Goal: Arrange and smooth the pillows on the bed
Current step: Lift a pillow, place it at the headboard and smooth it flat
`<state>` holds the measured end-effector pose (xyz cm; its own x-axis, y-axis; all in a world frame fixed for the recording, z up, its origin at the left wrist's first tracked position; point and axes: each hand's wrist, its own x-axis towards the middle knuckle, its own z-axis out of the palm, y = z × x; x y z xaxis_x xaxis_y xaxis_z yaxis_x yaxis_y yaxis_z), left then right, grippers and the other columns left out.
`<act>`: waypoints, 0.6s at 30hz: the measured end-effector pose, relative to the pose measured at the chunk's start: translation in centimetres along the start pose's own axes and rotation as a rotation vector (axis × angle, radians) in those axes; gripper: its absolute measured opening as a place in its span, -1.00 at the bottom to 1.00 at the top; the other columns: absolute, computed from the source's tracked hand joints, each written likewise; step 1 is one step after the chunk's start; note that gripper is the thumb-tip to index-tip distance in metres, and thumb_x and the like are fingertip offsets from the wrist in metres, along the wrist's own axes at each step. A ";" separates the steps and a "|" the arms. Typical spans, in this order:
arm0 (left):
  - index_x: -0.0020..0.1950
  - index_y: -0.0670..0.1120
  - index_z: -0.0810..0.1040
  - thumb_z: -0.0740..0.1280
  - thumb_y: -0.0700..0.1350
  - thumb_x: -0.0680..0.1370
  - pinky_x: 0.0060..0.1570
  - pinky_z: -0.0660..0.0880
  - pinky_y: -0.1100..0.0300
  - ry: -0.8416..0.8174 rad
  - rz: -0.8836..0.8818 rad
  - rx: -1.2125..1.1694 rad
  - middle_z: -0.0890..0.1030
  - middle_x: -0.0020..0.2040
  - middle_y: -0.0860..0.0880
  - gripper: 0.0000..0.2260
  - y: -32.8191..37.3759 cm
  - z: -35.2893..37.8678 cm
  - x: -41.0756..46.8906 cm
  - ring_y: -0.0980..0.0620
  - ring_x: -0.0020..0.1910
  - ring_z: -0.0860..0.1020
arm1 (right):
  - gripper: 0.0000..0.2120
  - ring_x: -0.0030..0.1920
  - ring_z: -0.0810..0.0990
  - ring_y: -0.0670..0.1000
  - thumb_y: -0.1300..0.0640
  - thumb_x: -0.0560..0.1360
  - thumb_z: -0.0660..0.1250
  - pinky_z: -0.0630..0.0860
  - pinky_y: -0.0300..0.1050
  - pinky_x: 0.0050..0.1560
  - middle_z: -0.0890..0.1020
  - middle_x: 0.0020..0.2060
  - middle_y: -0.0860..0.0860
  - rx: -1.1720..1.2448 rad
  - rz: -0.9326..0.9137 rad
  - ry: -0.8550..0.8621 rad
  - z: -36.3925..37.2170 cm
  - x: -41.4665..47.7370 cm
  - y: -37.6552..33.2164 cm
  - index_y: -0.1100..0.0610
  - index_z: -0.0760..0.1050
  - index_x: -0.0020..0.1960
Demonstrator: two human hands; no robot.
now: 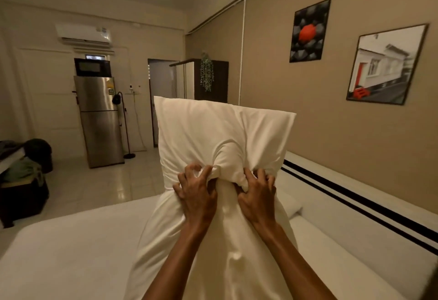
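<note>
A white pillow [220, 131] is held up on end above the white bed [71, 252], its top corners level with the far doorway. My left hand [196, 190] and my right hand [257, 193] grip it side by side at its middle, fingers dug into bunched fabric. The pillow's lower half hangs down between my forearms. A second white pillow [290, 205] peeks out behind the right hand, lying by the headboard.
A white headboard with two black stripes [369, 207] runs along the right wall under two framed pictures [386, 65]. Across the tiled floor stand a steel fridge [99, 119] with a microwave on top and a floor lamp [124, 124]. Bags and clothes [23, 174] sit at the left.
</note>
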<state>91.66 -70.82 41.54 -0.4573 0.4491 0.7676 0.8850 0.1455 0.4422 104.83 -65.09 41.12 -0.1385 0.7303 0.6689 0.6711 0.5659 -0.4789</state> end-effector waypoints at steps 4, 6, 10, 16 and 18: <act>0.11 0.07 0.58 0.45 -0.16 0.37 -0.04 0.31 -0.04 -0.059 0.010 -0.032 0.53 0.11 -0.08 -0.67 7.1 6.1 -1.1 -0.18 0.01 0.45 | -0.49 0.10 0.41 0.25 -0.03 0.40 0.24 0.42 0.18 0.07 0.52 0.03 0.14 -0.009 0.072 -0.012 -2.8 2.3 8.4 0.03 0.52 0.32; 0.13 0.07 0.59 0.44 -0.17 0.38 -0.03 0.31 -0.05 -0.081 0.008 -0.054 0.54 0.11 -0.08 -0.66 10.3 9.1 -2.1 -0.18 0.02 0.46 | -0.54 0.10 0.42 0.25 -0.07 0.44 0.26 0.42 0.18 0.06 0.52 0.03 0.13 -0.018 0.091 -0.028 -3.9 3.3 12.7 0.01 0.53 0.31; 0.14 0.05 0.60 0.44 -0.16 0.41 -0.01 0.32 -0.08 -0.122 -0.040 -0.065 0.54 0.10 -0.10 -0.69 15.5 14.5 -4.1 -0.20 0.03 0.46 | -0.56 0.11 0.43 0.25 -0.07 0.49 0.35 0.43 0.19 0.08 0.53 0.06 0.14 -0.035 0.098 -0.086 -5.7 4.8 20.1 0.02 0.51 0.34; 0.14 0.05 0.60 0.48 -0.17 0.39 0.00 0.34 -0.11 -0.184 -0.087 -0.064 0.53 0.08 -0.13 -0.66 21.6 22.2 -6.6 -0.22 0.02 0.46 | -0.50 0.05 0.50 0.24 -0.15 0.47 0.24 0.48 0.21 0.08 0.57 0.02 0.15 0.002 0.140 -0.088 -7.1 6.6 29.6 0.07 0.53 0.32; 0.14 0.05 0.59 0.48 -0.15 0.41 0.00 0.35 -0.11 -0.203 -0.078 -0.050 0.53 0.09 -0.12 -0.68 23.0 25.1 -7.2 -0.22 0.01 0.46 | -0.47 0.06 0.50 0.24 -0.17 0.47 0.22 0.48 0.21 0.09 0.57 0.03 0.15 -0.006 0.166 -0.107 -7.0 7.2 32.6 0.07 0.53 0.34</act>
<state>117.45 -48.60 34.56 -0.4933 0.6070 0.6231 0.8396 0.1450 0.5235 130.82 -44.05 34.24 -0.1023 0.8502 0.5164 0.6952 0.4324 -0.5742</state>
